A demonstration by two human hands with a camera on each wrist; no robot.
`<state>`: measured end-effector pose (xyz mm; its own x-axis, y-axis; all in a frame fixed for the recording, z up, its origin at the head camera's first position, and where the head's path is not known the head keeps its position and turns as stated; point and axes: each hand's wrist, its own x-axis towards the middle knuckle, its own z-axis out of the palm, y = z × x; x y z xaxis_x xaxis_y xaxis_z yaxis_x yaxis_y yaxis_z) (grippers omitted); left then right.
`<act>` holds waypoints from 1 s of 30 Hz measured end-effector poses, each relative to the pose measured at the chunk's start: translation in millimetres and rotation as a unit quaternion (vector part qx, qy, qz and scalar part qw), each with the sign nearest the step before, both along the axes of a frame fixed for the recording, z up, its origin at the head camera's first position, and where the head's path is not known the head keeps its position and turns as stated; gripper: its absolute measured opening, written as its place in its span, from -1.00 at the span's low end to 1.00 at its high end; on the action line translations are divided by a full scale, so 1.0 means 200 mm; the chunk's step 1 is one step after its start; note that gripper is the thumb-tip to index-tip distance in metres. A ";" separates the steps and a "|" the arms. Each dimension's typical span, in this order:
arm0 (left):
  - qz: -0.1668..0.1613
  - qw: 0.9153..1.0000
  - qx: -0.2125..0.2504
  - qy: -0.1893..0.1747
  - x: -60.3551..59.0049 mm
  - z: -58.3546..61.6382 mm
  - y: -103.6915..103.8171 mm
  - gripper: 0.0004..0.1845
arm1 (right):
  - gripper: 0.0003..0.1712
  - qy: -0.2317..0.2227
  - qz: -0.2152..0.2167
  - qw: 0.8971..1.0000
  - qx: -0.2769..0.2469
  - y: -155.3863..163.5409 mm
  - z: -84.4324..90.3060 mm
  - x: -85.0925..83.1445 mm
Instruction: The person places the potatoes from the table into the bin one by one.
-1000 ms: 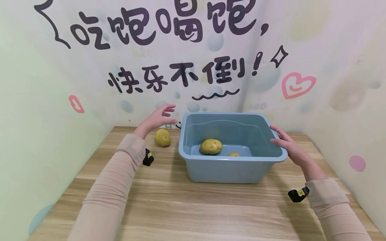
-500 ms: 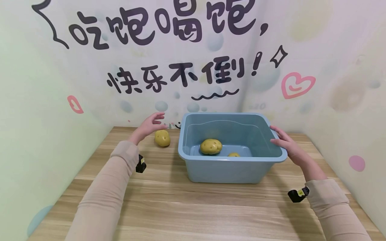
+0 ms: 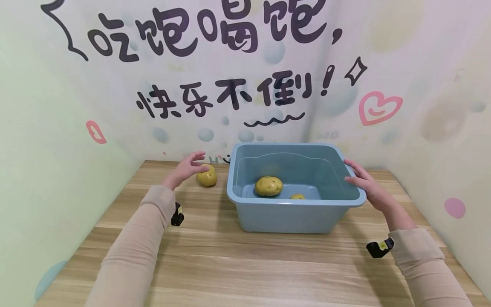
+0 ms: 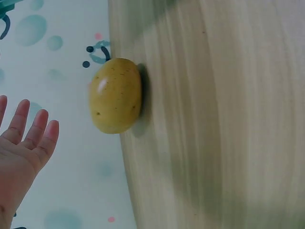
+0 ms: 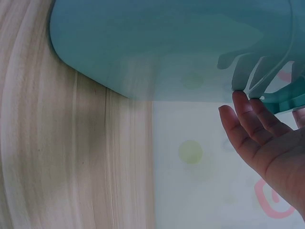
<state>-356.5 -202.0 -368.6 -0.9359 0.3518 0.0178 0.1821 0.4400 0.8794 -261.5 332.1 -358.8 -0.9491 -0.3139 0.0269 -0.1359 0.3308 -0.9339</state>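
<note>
My left hand (image 3: 186,169) hovers just left of a yellow potato (image 3: 209,177) at the table's back edge, its thumb overlapping the potato in the head view. In the left wrist view the fingers are spread and a gap separates them from the potato (image 4: 116,98). My right hand (image 3: 362,183) holds the right rim of a blue plastic tub (image 3: 285,217), thumb over the rim. Its fingertips (image 5: 239,97) meet the outer wall in the right wrist view. Inside the tub lies one potato (image 3: 268,186); a second potato (image 3: 297,197) is mostly hidden behind the front wall.
The wood-grain table (image 3: 245,268) backs onto a printed wall sheet (image 3: 184,140) with black lettering, and pale walls flank both sides. Black wrist cameras (image 3: 177,215) hang below the sleeves.
My left hand has moved left from beside the tub and lowered toward the potato on the table. The right hand and the tub have stayed in place.
</note>
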 end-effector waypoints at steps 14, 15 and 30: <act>0.009 0.990 -0.124 0.062 0.02 -0.20 0.01 -0.24 | -0.29 -0.001 -0.004 1.000 -0.002 0.00 0.02 0.01; 0.010 0.988 -0.134 0.070 0.02 -0.22 0.01 -0.22 | -0.29 -0.001 -0.004 1.000 -0.002 0.00 0.02 0.01; -0.005 0.956 -0.281 0.087 0.01 -0.32 0.08 -0.19 | -0.29 -0.002 -0.006 1.000 -0.003 0.00 0.00 0.00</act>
